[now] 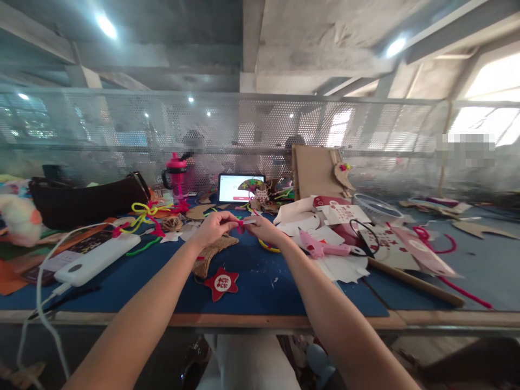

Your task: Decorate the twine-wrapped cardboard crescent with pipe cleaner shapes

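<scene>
Both hands meet over the middle of the blue mat. My left hand (215, 227) is closed, its fingertips pinching a small pink-red fuzzy piece (241, 226). From the right, my right hand (264, 228) touches the same spot, its fingers closed on a small pale item (249, 221) too small to name. A bit of green shows beside the pink piece. Below my left hand lies a brown textured crescent (211, 259), and nearer the table edge a red star (221, 283) with a white round label. A yellow ring (268, 247) is partly hidden under my right hand.
On the left are a white power bank (97, 260) with a cable, a black bag (87, 201) and a pink bottle (177, 176). A lit tablet (239, 188) stands behind. To the right are a pink glue gun (323, 246), paper scraps, a cardboard tube (416, 281) and a clear bowl (377, 208).
</scene>
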Demonstrator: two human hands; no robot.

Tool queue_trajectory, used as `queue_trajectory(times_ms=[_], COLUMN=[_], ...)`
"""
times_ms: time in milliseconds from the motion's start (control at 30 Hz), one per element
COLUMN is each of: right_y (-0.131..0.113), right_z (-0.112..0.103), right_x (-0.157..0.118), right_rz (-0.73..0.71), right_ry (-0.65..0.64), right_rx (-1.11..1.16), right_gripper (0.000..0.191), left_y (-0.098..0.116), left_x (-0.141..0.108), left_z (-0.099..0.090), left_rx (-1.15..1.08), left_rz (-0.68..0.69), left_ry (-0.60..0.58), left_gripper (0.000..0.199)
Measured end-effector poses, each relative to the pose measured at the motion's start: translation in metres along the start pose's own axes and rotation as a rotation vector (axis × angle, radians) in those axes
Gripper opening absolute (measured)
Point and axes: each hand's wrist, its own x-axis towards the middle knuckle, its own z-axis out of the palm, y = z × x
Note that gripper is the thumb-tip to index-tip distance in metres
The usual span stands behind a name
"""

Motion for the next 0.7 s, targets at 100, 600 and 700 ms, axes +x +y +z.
queue_trajectory(times_ms=[100, 600, 700], right_y=[-0.005, -0.033, -0.037], right_z=[0.003, -0.008, -0.008], right_x=[-0.001, -0.013, -0.014], right_rz=[0.017, -0.05, -0.049], right_ry=[-0.008, 0.017, 0.084], right_rx=[-0.025, -0.527, -0.611], right_gripper=[0.031, 0.028, 0.029], left_y=[-0.001, -0.007, -0.007], left_x=[0.001, 0.002, 0.002], left_z=[0.001, -0.004, -0.004], left_rx=[0.046, 0.504, 0.513], left_rz=[-0.022, 0.108, 0.106], left_ry=[0.113, 0.233, 0.18], left_gripper=[0.026, 0.02, 0.021])
